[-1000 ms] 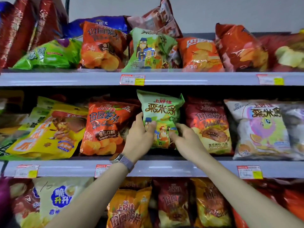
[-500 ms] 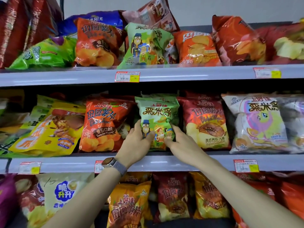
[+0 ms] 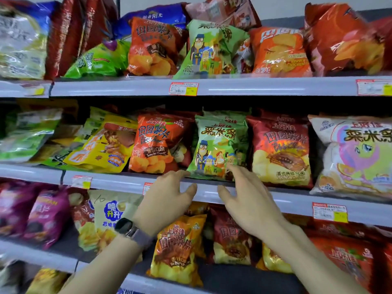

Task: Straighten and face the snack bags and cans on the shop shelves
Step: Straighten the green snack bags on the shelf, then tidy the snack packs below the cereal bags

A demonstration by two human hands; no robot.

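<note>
Green snack bag [image 3: 218, 147] stands upright on the middle shelf [image 3: 297, 205], long axis vertical, label facing out. It sits just above both sets of fingers. Left hand [image 3: 167, 200] and right hand [image 3: 248, 200] are loose and spread, gripping nothing; fingertips [image 3: 233, 168] are at the bag's bottom corners. Orange bag [image 3: 157, 143] and red bag [image 3: 280, 149] crowd either side, so there's little sideways room. The shelf lip lies just under the fingers.

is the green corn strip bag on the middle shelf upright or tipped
Upright: the green bag stands on its bottom edge, front facing out, print level.
</note>
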